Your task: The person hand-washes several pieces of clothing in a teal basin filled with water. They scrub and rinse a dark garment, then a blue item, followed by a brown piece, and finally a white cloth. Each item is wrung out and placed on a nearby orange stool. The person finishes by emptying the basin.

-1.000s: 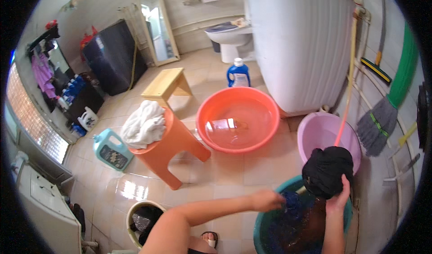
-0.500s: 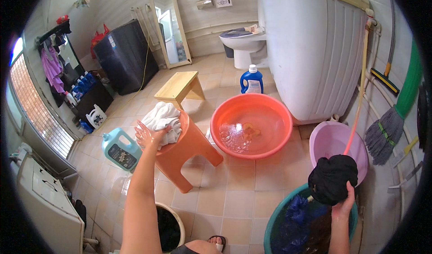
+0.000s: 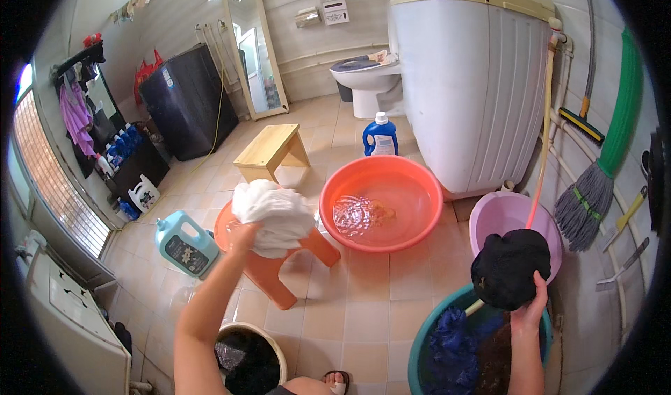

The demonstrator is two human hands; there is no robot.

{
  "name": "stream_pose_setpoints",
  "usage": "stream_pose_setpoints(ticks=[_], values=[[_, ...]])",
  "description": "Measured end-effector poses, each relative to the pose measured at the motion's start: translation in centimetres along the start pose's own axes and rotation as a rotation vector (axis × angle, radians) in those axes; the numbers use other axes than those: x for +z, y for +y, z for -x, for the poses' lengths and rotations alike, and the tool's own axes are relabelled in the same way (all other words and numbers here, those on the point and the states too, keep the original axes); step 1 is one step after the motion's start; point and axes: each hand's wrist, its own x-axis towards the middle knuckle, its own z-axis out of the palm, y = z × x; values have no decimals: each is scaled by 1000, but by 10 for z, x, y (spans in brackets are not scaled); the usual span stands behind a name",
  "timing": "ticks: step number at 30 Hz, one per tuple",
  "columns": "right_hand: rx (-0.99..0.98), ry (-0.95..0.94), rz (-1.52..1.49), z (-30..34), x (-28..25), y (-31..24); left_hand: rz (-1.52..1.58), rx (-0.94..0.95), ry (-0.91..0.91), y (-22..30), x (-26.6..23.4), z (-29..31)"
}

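Note:
A bunched white cloth (image 3: 274, 219) is gripped from below by my left hand (image 3: 244, 238), raised a little over the orange plastic stool (image 3: 279, 289). Most of that hand's fingers are hidden behind the cloth. At the right, my right hand (image 3: 532, 308) holds up a wadded black cloth (image 3: 511, 268), its thumb showing along the edge. Under it stands a green tub (image 3: 419, 339) with dark blue cloth (image 3: 451, 349) in dark water. A pink hose (image 3: 536, 206) runs down behind the black cloth.
An orange basin (image 3: 433, 217) of water stands mid-floor, a blue detergent bottle (image 3: 381, 138) behind it. Around me are a pink basin (image 3: 482, 220), a cream bucket (image 3: 278, 346) with dark cloth, a light-blue jug (image 3: 185, 245), a wooden stool (image 3: 269, 150), a washing machine (image 3: 468, 87) and a mop (image 3: 587, 206).
My left hand, earlier spread open at the white cloth on the stool, has closed on it and lifted it. My right hand still holds the black cloth. The whole view has shifted slightly.

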Motion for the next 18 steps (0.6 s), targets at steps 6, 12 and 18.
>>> stream_pose_setpoints(ticks=[6,12,18], values=[[-76,-45,-82,9,5,-24,283,-12,-639,93,79,146],[-188,-17,-89,11,-8,-48,446,164,-1334,97,176,302],[-95,211,-152,15,-4,-58,-106,486,-1557,38,267,411]])
